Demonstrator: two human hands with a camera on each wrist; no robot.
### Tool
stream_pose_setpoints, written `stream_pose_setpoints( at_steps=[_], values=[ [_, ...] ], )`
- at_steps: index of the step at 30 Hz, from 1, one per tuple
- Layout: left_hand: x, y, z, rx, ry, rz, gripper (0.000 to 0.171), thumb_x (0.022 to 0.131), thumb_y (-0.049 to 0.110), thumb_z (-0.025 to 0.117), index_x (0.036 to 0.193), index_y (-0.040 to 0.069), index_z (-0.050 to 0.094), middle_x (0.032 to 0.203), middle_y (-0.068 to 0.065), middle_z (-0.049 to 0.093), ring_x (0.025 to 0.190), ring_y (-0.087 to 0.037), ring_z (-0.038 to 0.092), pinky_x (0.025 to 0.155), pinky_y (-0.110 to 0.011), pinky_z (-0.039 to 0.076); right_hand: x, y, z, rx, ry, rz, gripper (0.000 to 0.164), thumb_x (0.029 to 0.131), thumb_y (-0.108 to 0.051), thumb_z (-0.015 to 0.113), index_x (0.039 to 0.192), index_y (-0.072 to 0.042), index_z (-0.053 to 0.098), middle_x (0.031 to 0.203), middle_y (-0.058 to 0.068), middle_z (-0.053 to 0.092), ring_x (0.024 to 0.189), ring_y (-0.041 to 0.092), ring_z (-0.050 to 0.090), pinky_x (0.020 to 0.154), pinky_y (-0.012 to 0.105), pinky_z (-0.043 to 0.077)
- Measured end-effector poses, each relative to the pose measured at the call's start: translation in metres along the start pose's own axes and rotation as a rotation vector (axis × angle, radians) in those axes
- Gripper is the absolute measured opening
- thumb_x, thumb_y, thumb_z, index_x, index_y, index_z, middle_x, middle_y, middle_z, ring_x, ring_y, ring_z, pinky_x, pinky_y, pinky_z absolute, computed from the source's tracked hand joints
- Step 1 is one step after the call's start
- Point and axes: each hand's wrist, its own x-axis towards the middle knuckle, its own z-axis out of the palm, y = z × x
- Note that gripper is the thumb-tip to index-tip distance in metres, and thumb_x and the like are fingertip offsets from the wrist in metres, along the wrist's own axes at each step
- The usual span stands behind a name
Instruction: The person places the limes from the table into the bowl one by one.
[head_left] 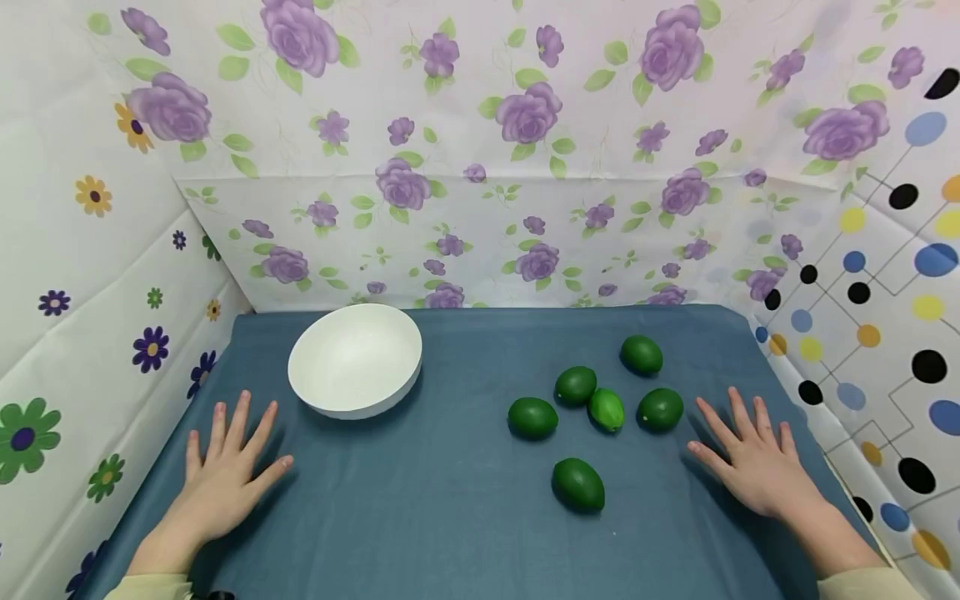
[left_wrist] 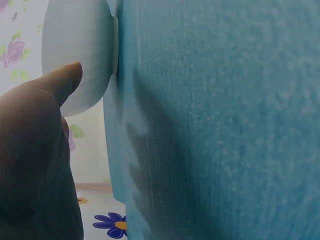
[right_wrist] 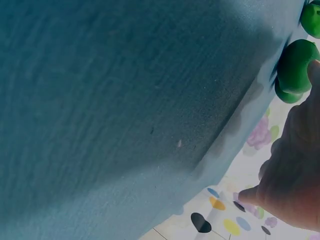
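Note:
My left hand is spread with straight fingers over the left side of the table, holding nothing, its shadow falling on the cloth. Just beyond its fingertips stands a white bowl, upright, with nothing inside. On the other side, my right hand is likewise spread and bare. Nearest to it lies a dark green lime-like fruit. Several more dark green fruits lie loosely grouped right of centre, including a front one and a back one. Among them sits a smaller, brighter green lime.
A blue-grey cloth covers the table. Behind its far edge hangs a white sheet with purple roses. Flower-patterned fabric borders the left side, and a dotted sheet borders the right.

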Motion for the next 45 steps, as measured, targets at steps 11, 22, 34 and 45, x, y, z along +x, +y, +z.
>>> stream_pose_setpoints(
  at_steps=[11,22,34,45],
  values=[
    [0.001,-0.004,-0.003,-0.068,0.097,0.029,0.078,0.101,0.045,0.056,0.162,0.023,0.012,0.166,-0.013,-0.010,0.148,-0.035,-0.020,0.111,-0.077,-0.011,0.000,-0.003,-0.007,0.042,0.008,-0.039,0.078,0.099,-0.066,0.041,0.161,-0.033,0.009,0.164,0.022,-0.009,0.144,0.054,-0.012,0.105,0.082,0.004],
    [0.010,0.006,-0.013,-0.209,0.239,-0.071,0.059,0.105,0.040,0.050,0.155,0.011,0.038,0.156,-0.025,0.032,0.139,-0.053,0.031,0.103,-0.076,0.029,0.001,-0.004,-0.012,0.042,0.085,-0.058,0.072,0.100,-0.061,0.045,0.159,-0.024,0.029,0.159,0.029,0.020,0.143,0.055,0.016,0.100,0.081,0.025],
    [0.024,0.036,-0.021,-0.375,0.487,-0.074,0.042,0.103,0.026,0.057,0.142,0.012,0.057,0.146,-0.014,0.052,0.131,-0.043,0.049,0.098,-0.068,0.044,0.000,-0.013,-0.015,0.053,0.212,-0.052,0.062,0.102,-0.055,0.047,0.154,-0.021,0.041,0.152,0.026,0.038,0.131,0.052,0.041,0.092,0.076,0.039],
    [0.047,0.031,-0.013,-0.413,0.456,-0.060,0.048,0.103,0.030,0.058,0.147,0.014,0.051,0.154,-0.012,0.042,0.138,-0.044,0.040,0.104,-0.071,0.037,-0.004,-0.013,-0.015,0.071,0.252,-0.050,0.059,0.103,-0.051,0.049,0.153,-0.020,0.043,0.150,0.024,0.042,0.127,0.052,0.045,0.088,0.074,0.042]
  ],
)
